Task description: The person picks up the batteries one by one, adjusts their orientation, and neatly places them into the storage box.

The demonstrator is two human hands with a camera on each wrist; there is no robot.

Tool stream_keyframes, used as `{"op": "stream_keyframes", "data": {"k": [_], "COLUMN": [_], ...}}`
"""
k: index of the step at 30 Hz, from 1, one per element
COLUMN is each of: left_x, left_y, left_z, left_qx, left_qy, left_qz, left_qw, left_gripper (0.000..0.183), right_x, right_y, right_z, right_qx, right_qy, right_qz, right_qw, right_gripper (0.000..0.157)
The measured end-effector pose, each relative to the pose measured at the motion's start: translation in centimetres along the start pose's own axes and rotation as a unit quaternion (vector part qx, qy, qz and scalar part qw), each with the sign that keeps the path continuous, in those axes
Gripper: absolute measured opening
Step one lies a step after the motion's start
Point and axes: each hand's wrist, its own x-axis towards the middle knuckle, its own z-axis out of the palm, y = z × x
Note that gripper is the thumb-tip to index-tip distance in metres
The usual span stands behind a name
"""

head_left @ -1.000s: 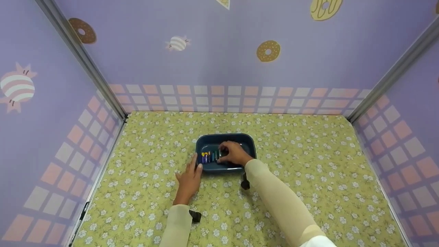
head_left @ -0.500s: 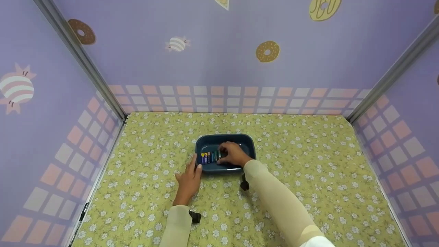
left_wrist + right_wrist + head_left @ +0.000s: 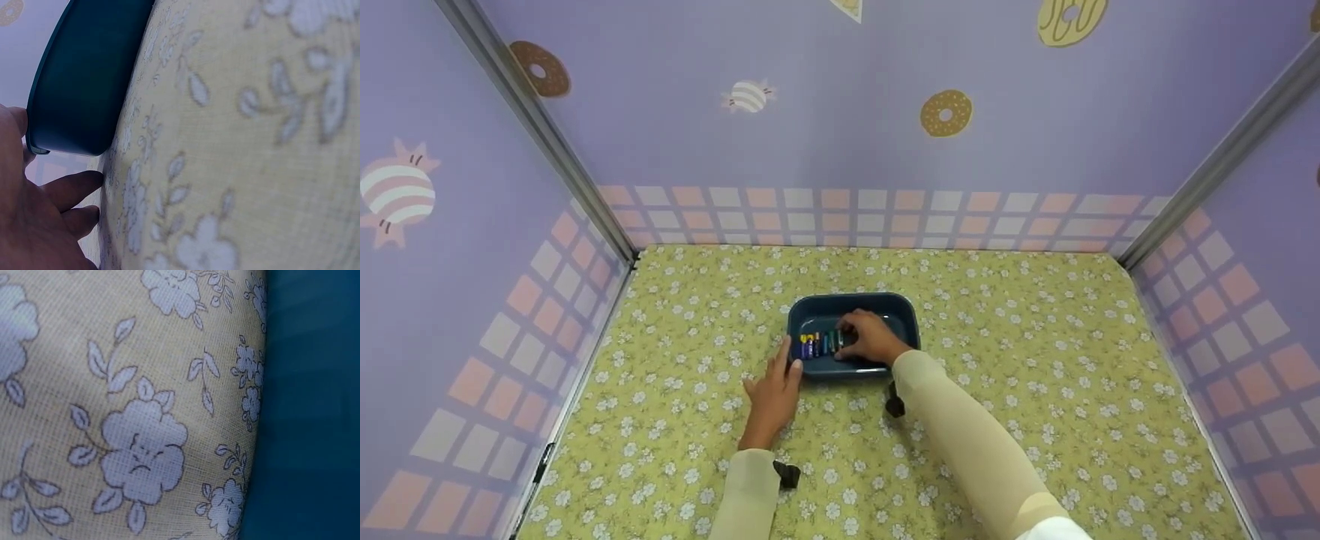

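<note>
A dark blue rectangular tub [image 3: 901,300] sits on the flowered cloth in the head view. Inside, at its left, a row of several small battery-like cylinders [image 3: 810,346] lies side by side, purple and yellow at the left end, greenish at the right. My right hand [image 3: 873,337] reaches in from the right, finger and thumb pinching the ends of the rightmost greenish cylinder [image 3: 841,340], which the hand partly covers. With fairly straight fingers, my left hand [image 3: 774,390] touches the tub's left front corner. The left wrist view shows fingertips at the rim and lower fingers [image 3: 73,188] beside the tub wall.
Yellow-green cloth with white flowers [image 3: 997,420] covers the table around the tub. Purple patterned panels [image 3: 840,150] stand behind and on both sides, joined by grey metal posts [image 3: 540,127]. The right wrist view holds only cloth and the tub's outer wall [image 3: 309,410].
Almost nothing moves. The right hand stays at the same spot by the row's right end, and the left hand keeps its place at the tub corner.
</note>
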Motion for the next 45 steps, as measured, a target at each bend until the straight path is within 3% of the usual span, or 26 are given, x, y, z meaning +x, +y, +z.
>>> {"op": "stream_keyframes", "data": {"k": [27,45], "left_x": [-0.2,0.1], "left_y": [-0.1,-0.2], "left_z": [-0.1,0.1], "left_qx": [0.0,0.001], "left_qy": [-0.007,0.003], "left_qz": [0.006,-0.005], "left_qw": [1.0,1.0], "left_gripper": [0.065,0.067], "right_x": [-0.3,-0.5], "right_y": [0.1,-0.3], "right_z": [-0.2,-0.9], "right_qx": [0.019,0.034], "right_qy": [-0.016,-0.005], "right_qz": [0.028,0.006], "right_qw": [0.999,0.999], "right_gripper": [0.063,0.063]}}
